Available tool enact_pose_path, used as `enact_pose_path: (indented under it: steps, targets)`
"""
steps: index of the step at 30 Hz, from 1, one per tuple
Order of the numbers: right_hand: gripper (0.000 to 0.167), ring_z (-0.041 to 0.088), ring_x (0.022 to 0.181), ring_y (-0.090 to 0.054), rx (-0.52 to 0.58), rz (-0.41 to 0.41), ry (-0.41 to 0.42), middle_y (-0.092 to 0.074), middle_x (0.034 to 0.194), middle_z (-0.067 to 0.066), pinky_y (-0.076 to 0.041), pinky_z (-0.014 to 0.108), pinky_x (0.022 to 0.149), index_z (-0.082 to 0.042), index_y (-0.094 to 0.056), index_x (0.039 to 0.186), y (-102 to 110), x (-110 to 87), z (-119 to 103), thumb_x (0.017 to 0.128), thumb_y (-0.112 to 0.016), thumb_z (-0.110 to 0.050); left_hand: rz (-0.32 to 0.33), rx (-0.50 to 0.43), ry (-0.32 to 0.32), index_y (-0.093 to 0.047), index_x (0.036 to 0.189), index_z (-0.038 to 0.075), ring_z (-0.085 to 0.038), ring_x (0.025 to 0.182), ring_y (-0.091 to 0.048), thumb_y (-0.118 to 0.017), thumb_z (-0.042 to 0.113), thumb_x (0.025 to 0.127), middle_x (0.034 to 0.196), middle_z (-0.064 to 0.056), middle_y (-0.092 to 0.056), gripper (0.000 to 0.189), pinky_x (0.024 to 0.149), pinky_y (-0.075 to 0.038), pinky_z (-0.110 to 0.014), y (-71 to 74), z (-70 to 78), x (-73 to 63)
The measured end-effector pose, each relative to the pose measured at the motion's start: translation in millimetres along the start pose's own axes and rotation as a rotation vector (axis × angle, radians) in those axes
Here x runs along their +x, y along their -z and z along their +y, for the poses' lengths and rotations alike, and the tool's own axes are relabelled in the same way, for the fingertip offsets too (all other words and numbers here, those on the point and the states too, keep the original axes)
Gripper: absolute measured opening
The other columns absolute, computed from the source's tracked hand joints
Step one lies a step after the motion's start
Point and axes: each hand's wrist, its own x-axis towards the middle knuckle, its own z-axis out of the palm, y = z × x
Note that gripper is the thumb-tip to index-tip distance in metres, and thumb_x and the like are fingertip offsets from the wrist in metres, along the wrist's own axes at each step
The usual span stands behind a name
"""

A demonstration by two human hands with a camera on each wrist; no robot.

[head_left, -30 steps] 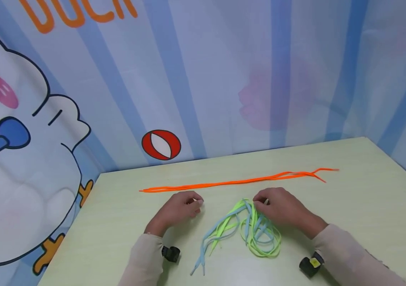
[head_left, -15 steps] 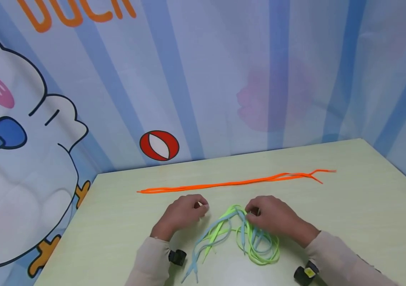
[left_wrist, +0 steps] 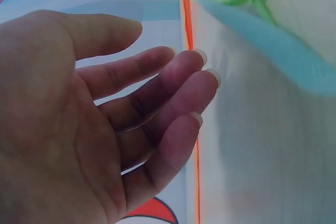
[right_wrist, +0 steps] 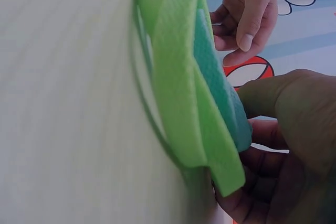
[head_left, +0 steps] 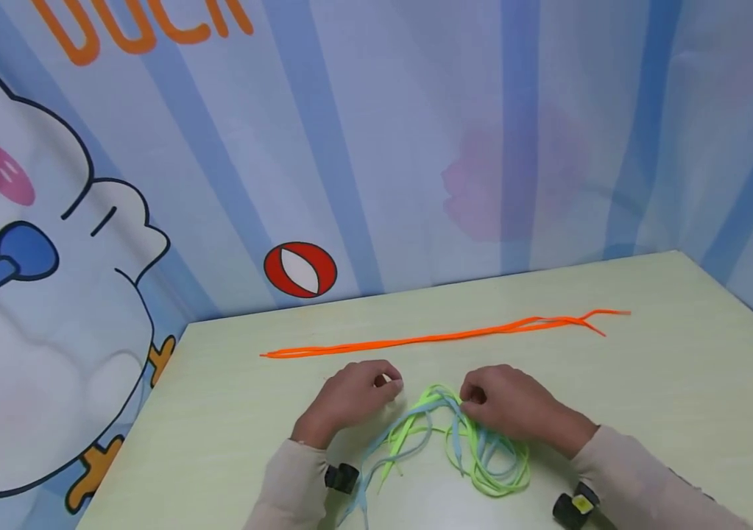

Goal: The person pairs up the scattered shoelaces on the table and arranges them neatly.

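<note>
Light green shoelaces [head_left: 508, 487] and pale blue shoelaces [head_left: 376, 450] form a loose, looped bundle near the front of the table. My right hand [head_left: 515, 403] pinches this bundle at its upper right. In the right wrist view, the flat green lace [right_wrist: 176, 72] and a blue-green one beside it pass to the thumb and fingers; part of the grip is hidden. My left hand [head_left: 358, 396] hovers left of the bundle with loosely bent fingers. In the left wrist view, nothing lies between its thumb and fingers [left_wrist: 181, 140], and a blue lace [left_wrist: 262, 38] shows beyond them.
Orange shoelaces [head_left: 416, 339] lie stretched lengthwise across the pale table [head_left: 667, 383] behind both hands. A printed blue and white curtain [head_left: 402, 147] stands along the table's back edge. Each wrist carries a small black camera.
My left hand has moved right, closer to the bundle. My right hand and the green and blue laces have shifted slightly left and toward me. The orange laces lie as before.
</note>
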Motion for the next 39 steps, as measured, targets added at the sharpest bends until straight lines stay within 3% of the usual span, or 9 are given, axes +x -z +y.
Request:
enact_pose_path:
  steps: [8,15,26,29,33,39]
  targets:
    - [0.013,0.01,0.071,-0.054,0.137,-0.049,0.092,-0.059,0.075,-0.01,-0.046,0.028,0.065,-0.021,-0.065,0.082,3,-0.2,4,0.093,-0.064,-0.013,-0.004,-0.038,-0.067,-0.073,0.109,0.022,-0.012,0.09,-0.058,-0.062,0.033,0.099,0.099,0.013,-0.065,0.018,0.082,-0.051,-0.036,-13.6,6.1,5.0]
    - [0.01,0.011,0.074,-0.057,0.266,-0.055,0.145,-0.062,0.08,-0.008,-0.049,0.028,0.067,-0.018,-0.066,0.087,1,-1.8,5,0.094,-0.063,-0.012,-0.022,-0.036,-0.163,-0.072,0.121,0.017,-0.009,0.095,-0.063,-0.059,0.029,0.101,0.114,0.01,-0.067,0.026,0.085,-0.052,-0.033,-19.7,11.1,3.1]
    - [0.008,0.015,0.078,-0.059,0.392,-0.025,0.175,-0.063,0.084,-0.004,-0.049,0.028,0.071,-0.016,-0.066,0.091,4,-4.4,-1,0.094,-0.063,-0.01,-0.045,-0.062,-0.208,-0.068,0.131,0.022,-0.006,0.104,-0.063,-0.059,0.019,0.101,0.116,0.011,-0.069,0.032,0.091,-0.051,-0.035,-20.5,13.8,1.3]
    - [0.004,0.017,0.079,-0.059,0.426,-0.021,0.18,-0.063,0.086,-0.003,-0.049,0.029,0.072,-0.015,-0.066,0.095,4,-4.9,-2,0.096,-0.063,-0.012,-0.003,-0.092,-0.252,-0.071,0.127,0.022,-0.003,0.095,-0.063,-0.064,0.02,0.099,0.108,0.013,-0.07,0.028,0.087,-0.052,-0.03,-21.7,14.7,2.1]
    - [0.005,0.017,0.079,-0.058,0.439,-0.017,0.182,-0.063,0.087,-0.001,-0.049,0.029,0.072,-0.012,-0.065,0.1,3,-4.1,-2,0.098,-0.061,-0.012,0.105,-0.136,-0.31,-0.075,0.114,0.021,-0.004,0.088,-0.061,-0.065,0.016,0.098,0.102,0.014,-0.068,0.019,0.08,-0.053,-0.027,-21.4,14.9,2.6]
    - [0.016,0.015,0.077,-0.058,0.395,-0.02,0.183,-0.065,0.09,-0.002,-0.05,0.029,0.071,-0.017,-0.069,0.109,0,-3.0,3,0.1,-0.057,-0.011,0.209,-0.196,-0.32,-0.075,0.108,0.021,-0.008,0.087,-0.059,-0.06,0.014,0.099,0.101,0.014,-0.066,0.018,0.075,-0.054,-0.027,-21.2,13.9,2.9]
